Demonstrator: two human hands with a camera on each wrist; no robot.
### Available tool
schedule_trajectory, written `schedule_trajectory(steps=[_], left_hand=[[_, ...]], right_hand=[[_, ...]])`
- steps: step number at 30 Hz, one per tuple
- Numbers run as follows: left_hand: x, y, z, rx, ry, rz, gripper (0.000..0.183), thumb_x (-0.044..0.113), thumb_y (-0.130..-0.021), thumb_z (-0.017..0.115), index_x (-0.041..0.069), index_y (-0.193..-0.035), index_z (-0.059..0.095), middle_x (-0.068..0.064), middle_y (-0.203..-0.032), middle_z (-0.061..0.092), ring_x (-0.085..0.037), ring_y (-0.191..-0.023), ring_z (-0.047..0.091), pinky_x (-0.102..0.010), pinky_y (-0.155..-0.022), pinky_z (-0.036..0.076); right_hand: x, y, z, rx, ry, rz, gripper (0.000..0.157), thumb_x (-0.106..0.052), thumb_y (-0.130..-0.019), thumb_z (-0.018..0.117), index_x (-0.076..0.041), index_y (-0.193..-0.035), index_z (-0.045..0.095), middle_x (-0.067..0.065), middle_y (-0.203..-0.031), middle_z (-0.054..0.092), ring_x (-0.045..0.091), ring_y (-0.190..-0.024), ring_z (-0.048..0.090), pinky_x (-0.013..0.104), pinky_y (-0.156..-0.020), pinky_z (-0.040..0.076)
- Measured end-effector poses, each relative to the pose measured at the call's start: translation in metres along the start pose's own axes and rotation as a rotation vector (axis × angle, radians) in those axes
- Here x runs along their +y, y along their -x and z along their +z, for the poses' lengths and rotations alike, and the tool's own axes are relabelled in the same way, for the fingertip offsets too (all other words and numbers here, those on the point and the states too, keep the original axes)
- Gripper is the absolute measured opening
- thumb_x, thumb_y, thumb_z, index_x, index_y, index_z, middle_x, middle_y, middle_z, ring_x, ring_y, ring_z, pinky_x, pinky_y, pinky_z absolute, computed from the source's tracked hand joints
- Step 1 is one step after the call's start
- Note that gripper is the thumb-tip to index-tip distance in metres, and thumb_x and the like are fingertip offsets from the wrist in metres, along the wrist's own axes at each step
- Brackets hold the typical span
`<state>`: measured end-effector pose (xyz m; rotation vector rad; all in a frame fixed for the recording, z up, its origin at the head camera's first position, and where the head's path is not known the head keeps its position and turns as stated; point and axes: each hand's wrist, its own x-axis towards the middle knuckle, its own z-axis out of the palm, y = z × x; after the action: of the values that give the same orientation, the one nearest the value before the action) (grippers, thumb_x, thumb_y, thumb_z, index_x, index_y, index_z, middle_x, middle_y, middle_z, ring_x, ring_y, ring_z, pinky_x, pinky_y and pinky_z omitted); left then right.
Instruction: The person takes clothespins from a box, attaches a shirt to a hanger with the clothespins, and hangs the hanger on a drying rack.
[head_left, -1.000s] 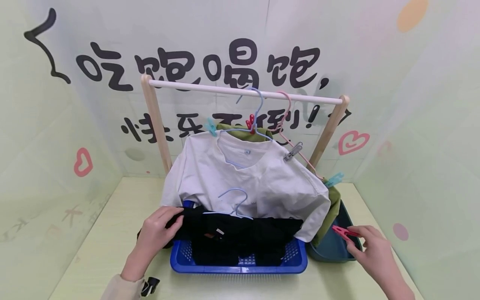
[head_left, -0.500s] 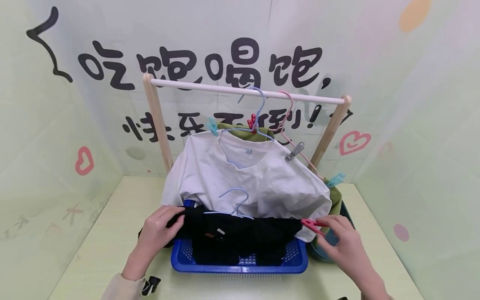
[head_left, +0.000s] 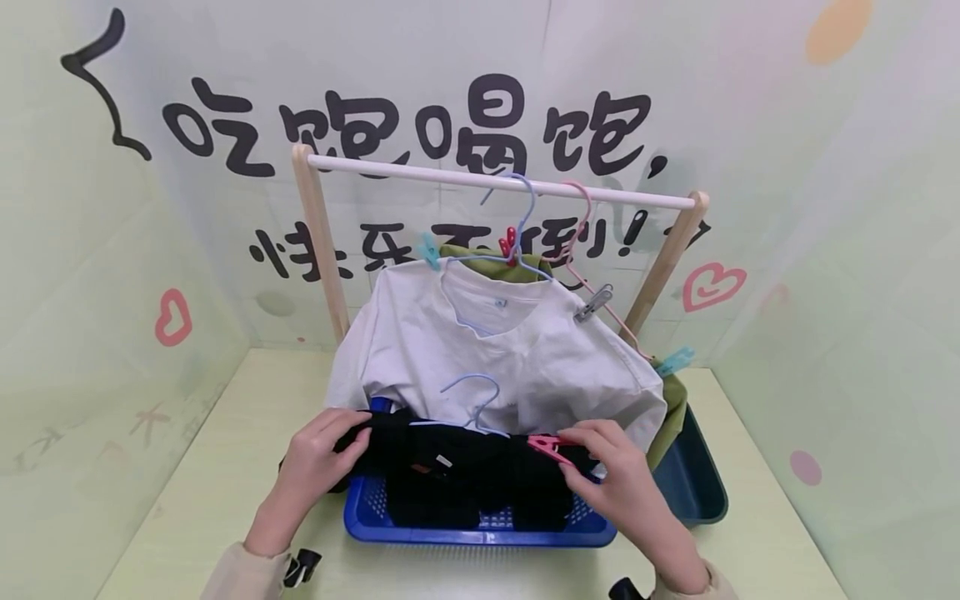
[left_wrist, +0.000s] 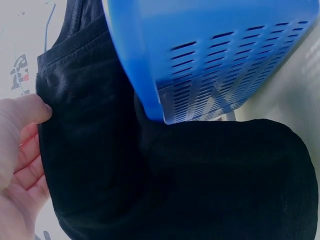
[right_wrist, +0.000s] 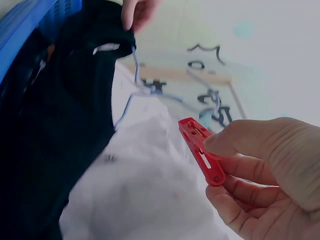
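Note:
My left hand pinches the upper left edge of a black garment, thumb on the near face in the left wrist view. A blue hanger sits inside its neck, hook up. My right hand pinches a red clothespin by its handles. In the head view the clothespin's nose overlaps the garment's top edge right of the hanger; in the right wrist view the clothespin appears apart from the black cloth. The garment lies over a blue basket, its left sleeve hanging outside.
Behind, a white shirt hangs from a rack bar, held by a grey clip and a light blue clip. A green garment hangs behind it on a pink hanger. A dark bin stands at right.
My right hand has carried the red clothespin leftward from over the dark bin to the garment's top edge near the hanger. The left hand keeps its hold on the black garment.

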<state>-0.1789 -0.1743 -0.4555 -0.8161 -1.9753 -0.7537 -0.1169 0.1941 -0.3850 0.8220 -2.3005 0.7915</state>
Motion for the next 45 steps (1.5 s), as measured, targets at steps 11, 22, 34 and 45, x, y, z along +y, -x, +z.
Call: schedule_trajectory(steps=[11, 22, 34, 45], left_hand=[[0.001, -0.002, -0.002, 0.02, 0.011, 0.027, 0.035, 0.027, -0.095, 0.051, -0.001, -0.084, 0.069, -0.009, -0.078, 0.066, -0.024, -0.068, 0.062, -0.027, -0.064, 0.05], [0.001, -0.001, -0.005, -0.039, 0.018, 0.008, 0.038, 0.028, -0.096, 0.05, -0.002, -0.084, 0.069, -0.009, -0.079, 0.066, -0.023, -0.07, 0.062, -0.027, -0.065, 0.051], [0.003, -0.003, -0.006, -0.063, 0.013, 0.01, 0.039, 0.029, -0.096, 0.049, -0.002, -0.085, 0.069, -0.01, -0.079, 0.066, -0.023, -0.07, 0.063, -0.032, -0.062, 0.051], [0.01, -0.004, -0.011, -0.074, 0.013, 0.017, 0.038, 0.028, -0.097, 0.048, -0.002, -0.085, 0.069, -0.01, -0.079, 0.066, -0.023, -0.071, 0.063, -0.032, -0.06, 0.051]], right_hand=[[-0.027, -0.038, 0.024, -0.009, -0.118, -0.205, 0.039, 0.003, -0.067, 0.075, -0.005, -0.103, 0.065, 0.004, -0.1, 0.06, 0.018, -0.089, 0.054, 0.025, -0.074, 0.049], [-0.057, -0.066, 0.048, -0.045, -0.068, -0.306, 0.031, 0.001, -0.068, 0.071, -0.003, -0.098, 0.066, 0.005, -0.096, 0.058, 0.019, -0.088, 0.053, 0.026, -0.076, 0.048], [-0.091, -0.113, 0.073, -0.226, 0.335, -0.469, 0.017, -0.008, -0.073, 0.07, -0.006, -0.091, 0.068, 0.003, -0.084, 0.06, 0.017, -0.076, 0.05, 0.024, -0.071, 0.042], [-0.098, -0.124, 0.091, -0.336, 0.546, -0.509, 0.013, -0.019, -0.073, 0.073, -0.014, -0.08, 0.064, -0.003, -0.072, 0.057, 0.014, -0.069, 0.051, 0.024, -0.068, 0.038]])
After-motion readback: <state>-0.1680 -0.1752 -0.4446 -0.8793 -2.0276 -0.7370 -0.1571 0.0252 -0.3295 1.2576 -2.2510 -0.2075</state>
